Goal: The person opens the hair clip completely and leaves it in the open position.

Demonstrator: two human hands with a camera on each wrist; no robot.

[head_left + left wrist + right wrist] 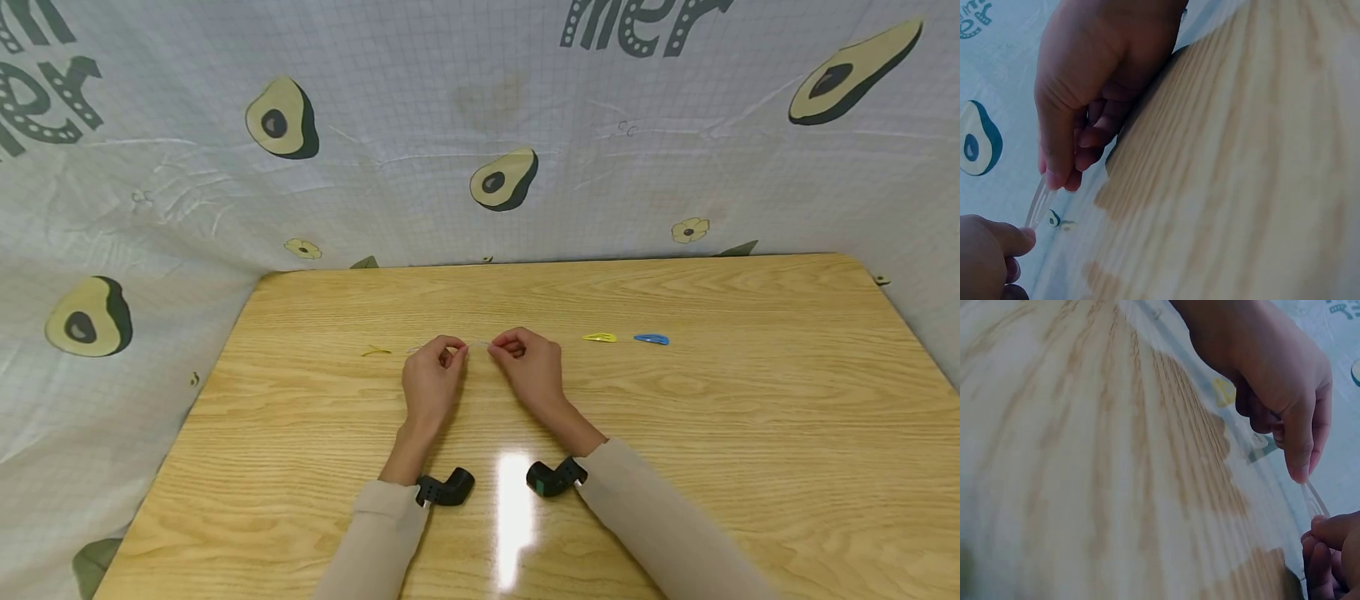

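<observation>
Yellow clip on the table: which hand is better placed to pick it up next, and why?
Probably the right hand: the yellow clip lies on its outer side, nearer to it than to the left hand. Both hands pinch the pale band, so the right would first have to let go.

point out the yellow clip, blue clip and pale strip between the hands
Yellow clip [600, 337]: head view, middle of its body
Blue clip [651, 339]: head view, middle of its body
Pale strip [1035, 203]: left wrist view, its bare middle
</observation>
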